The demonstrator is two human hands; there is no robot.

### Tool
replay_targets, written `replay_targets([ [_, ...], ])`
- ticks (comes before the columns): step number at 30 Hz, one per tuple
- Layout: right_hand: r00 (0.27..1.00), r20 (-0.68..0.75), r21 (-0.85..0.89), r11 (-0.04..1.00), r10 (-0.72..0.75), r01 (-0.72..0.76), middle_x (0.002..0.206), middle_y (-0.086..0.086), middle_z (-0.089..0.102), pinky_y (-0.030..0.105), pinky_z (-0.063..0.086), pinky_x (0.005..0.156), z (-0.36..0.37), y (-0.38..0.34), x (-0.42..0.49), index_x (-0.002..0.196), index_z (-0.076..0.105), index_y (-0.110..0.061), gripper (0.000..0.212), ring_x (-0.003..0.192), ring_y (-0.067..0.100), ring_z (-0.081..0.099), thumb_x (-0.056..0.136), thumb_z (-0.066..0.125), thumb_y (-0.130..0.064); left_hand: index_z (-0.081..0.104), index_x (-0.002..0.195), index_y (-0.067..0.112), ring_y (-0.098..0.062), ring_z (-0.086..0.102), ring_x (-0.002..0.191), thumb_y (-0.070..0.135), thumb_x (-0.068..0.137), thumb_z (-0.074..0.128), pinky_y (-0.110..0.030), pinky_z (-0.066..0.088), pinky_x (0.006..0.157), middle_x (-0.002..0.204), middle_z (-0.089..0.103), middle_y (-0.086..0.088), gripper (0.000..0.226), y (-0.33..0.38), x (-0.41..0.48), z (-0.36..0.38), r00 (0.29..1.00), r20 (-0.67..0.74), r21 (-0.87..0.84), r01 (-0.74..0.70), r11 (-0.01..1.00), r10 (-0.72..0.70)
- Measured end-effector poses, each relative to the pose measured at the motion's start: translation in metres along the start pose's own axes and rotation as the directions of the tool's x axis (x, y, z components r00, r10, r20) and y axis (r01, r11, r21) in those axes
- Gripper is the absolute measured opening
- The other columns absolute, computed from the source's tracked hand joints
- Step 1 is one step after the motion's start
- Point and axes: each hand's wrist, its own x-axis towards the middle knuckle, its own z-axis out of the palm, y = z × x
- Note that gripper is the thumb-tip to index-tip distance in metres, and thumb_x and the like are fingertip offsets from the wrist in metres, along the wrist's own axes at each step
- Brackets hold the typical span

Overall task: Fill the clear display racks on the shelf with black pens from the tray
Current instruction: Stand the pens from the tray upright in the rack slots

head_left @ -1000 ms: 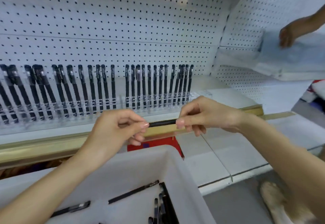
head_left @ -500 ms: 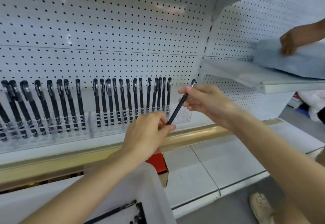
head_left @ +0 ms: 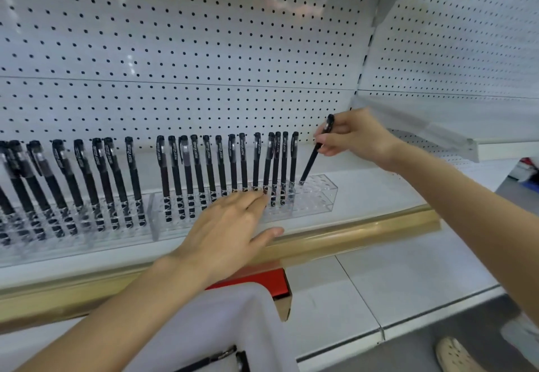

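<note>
right hand pinching pen, left hand flat against rack

The right hand pinches a pen near its top, tilted, its lower end at a hole in the rack below and left of the grip. Left of the grip, a row of pens stands in that rack, on the shelf. Below-left, the left hand lies with fingers straight over the rack's front. The pegboard rises behind the grip. A second rack stands farther left, and the tray is well below, before the shelf.
</note>
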Motion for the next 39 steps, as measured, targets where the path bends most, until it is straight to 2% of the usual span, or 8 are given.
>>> replay_targets([
  [5, 0.991, 0.116, -0.041, 0.997, 0.064, -0.060, 0.079, 0.012, 0.069, 0.015, 0.053, 0.059, 0.006, 0.010, 0.008, 0.101, 0.066, 0.006, 0.018, 0.063, 0.007, 0.069, 0.088, 0.065, -0.006, 0.020, 0.152, 0.024, -0.009, 0.024, 0.143, 0.066, 0.091, 0.025, -0.026, 0.023, 0.113, 0.159, 0.019, 0.011, 0.074, -0.005, 0.003, -0.006, 0.999, 0.042, 0.020, -0.022, 1.000, 0.021],
  [14, 0.947, 0.277, -0.155, 0.980, 0.161, -0.121, 0.082, 0.013, 0.071, 0.016, 0.055, 0.062, 0.008, 0.005, 0.029, 0.097, 0.069, 0.000, 0.012, 0.065, 0.009, 0.070, 0.087, 0.068, -0.007, 0.020, 0.152, 0.027, -0.007, 0.027, 0.141, 0.070, 0.089, 0.026, -0.029, 0.027, 0.112, 0.158, 0.018, 0.015, 0.076, -0.006, 0.007, -0.010, 0.997, 0.075, -0.009, -0.022, 1.000, 0.023],
  [24, 0.943, 0.256, -0.184, 0.969, 0.211, -0.167, 0.089, 0.016, 0.074, 0.021, 0.058, 0.070, 0.014, 0.016, 0.029, 0.103, 0.068, 0.006, 0.028, 0.074, 0.017, 0.073, 0.081, 0.075, -0.011, 0.023, 0.151, 0.025, -0.009, 0.033, 0.138, 0.072, 0.088, 0.026, -0.030, 0.034, 0.107, 0.155, 0.026, 0.014, 0.079, -0.006, 0.005, -0.006, 0.996, 0.077, 0.006, -0.036, 0.999, 0.035],
  [27, 0.936, 0.269, -0.304, 0.942, 0.228, -0.142, 0.093, 0.013, 0.074, 0.028, 0.057, 0.082, 0.010, 0.011, 0.022, 0.101, 0.069, 0.001, 0.031, 0.077, 0.016, 0.073, 0.082, 0.075, -0.024, 0.017, 0.152, 0.023, -0.011, 0.023, 0.142, 0.073, 0.087, 0.025, -0.030, 0.026, 0.112, 0.157, 0.019, 0.010, 0.082, -0.007, 0.003, -0.006, 0.991, 0.132, 0.010, -0.033, 0.999, 0.032],
  [29, 0.944, 0.242, -0.495, 0.865, 0.226, -0.080, 0.085, 0.007, 0.075, 0.030, 0.052, 0.087, 0.008, 0.001, 0.012, 0.096, 0.069, -0.004, 0.036, 0.070, 0.006, 0.072, 0.084, 0.069, -0.038, 0.009, 0.154, 0.021, -0.013, 0.011, 0.146, 0.072, 0.088, 0.025, -0.026, 0.010, 0.116, 0.160, 0.009, 0.006, 0.085, -0.007, 0.000, -0.005, 0.983, 0.180, -0.032, -0.041, 0.999, 0.046],
  [32, 0.957, 0.223, -0.654, 0.757, 0.187, 0.005, 0.078, 0.007, 0.075, 0.022, 0.048, 0.079, 0.011, -0.018, -0.004, 0.097, 0.067, 0.005, 0.060, 0.063, -0.001, 0.068, 0.084, 0.061, -0.054, 0.001, 0.154, 0.020, -0.009, -0.006, 0.147, 0.070, 0.088, 0.025, -0.023, -0.011, 0.113, 0.161, -0.005, 0.006, 0.086, -0.011, -0.009, -0.006, 0.983, 0.159, -0.063, -0.084, 0.994, 0.093],
  [36, 0.932, 0.314, -0.737, 0.666, 0.182, 0.118, 0.080, 0.004, 0.073, 0.028, 0.051, 0.076, 0.027, -0.048, -0.029, 0.093, 0.072, -0.006, 0.064, 0.075, 0.008, 0.067, 0.080, 0.055, -0.066, -0.003, 0.154, 0.024, -0.002, -0.009, 0.145, 0.069, 0.088, 0.021, -0.021, -0.013, 0.114, 0.161, -0.006, 0.009, 0.084, -0.022, -0.031, -0.016, 0.987, 0.097, -0.064, -0.123, 0.990, 0.129],
  [39, 0.904, 0.402, -0.756, 0.611, 0.149, 0.235, 0.101, 0.007, 0.071, 0.032, 0.051, 0.084, 0.054, -0.071, -0.050, 0.103, 0.069, -0.007, 0.070, 0.095, 0.021, 0.064, 0.078, 0.049, -0.070, -0.003, 0.153, 0.025, 0.000, -0.008, 0.143, 0.070, 0.083, 0.016, -0.019, -0.013, 0.112, 0.160, -0.005, 0.011, 0.085, -0.035, -0.061, -0.024, 0.986, 0.126, -0.057, -0.101, 0.993, 0.108],
])
